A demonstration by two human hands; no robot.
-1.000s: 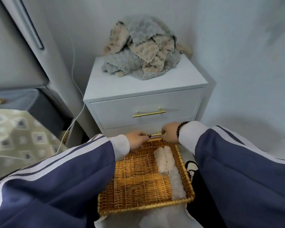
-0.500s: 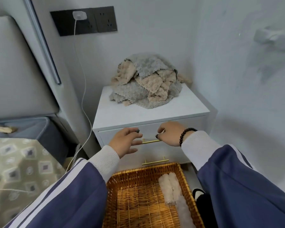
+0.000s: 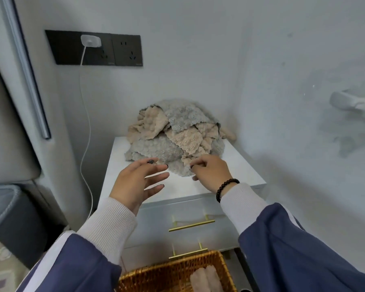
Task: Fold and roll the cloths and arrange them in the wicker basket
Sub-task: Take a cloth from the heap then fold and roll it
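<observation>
A heap of fluffy grey and beige cloths (image 3: 177, 135) lies on top of the white nightstand (image 3: 236, 165). My left hand (image 3: 139, 182) hovers over the nightstand's front left part, fingers spread, just short of the heap. My right hand (image 3: 211, 171), with a black bead bracelet, reaches the heap's front edge with fingers curled; whether it holds any cloth I cannot tell. The wicker basket (image 3: 173, 272) sits on the floor below the drawers, with rolled beige cloths (image 3: 204, 279) at its right side.
The nightstand has two drawers with gold handles (image 3: 191, 225). A black socket panel (image 3: 93, 48) with a white charger and cable (image 3: 89, 131) is on the wall behind. A padded headboard and bed (image 3: 6, 239) stand at the left; a wall closes in on the right.
Both hands have risen from the basket's far rim, past the drawer handle, up to the cloth heap on the nightstand. The view has tilted upward, so the basket has dropped to the bottom edge.
</observation>
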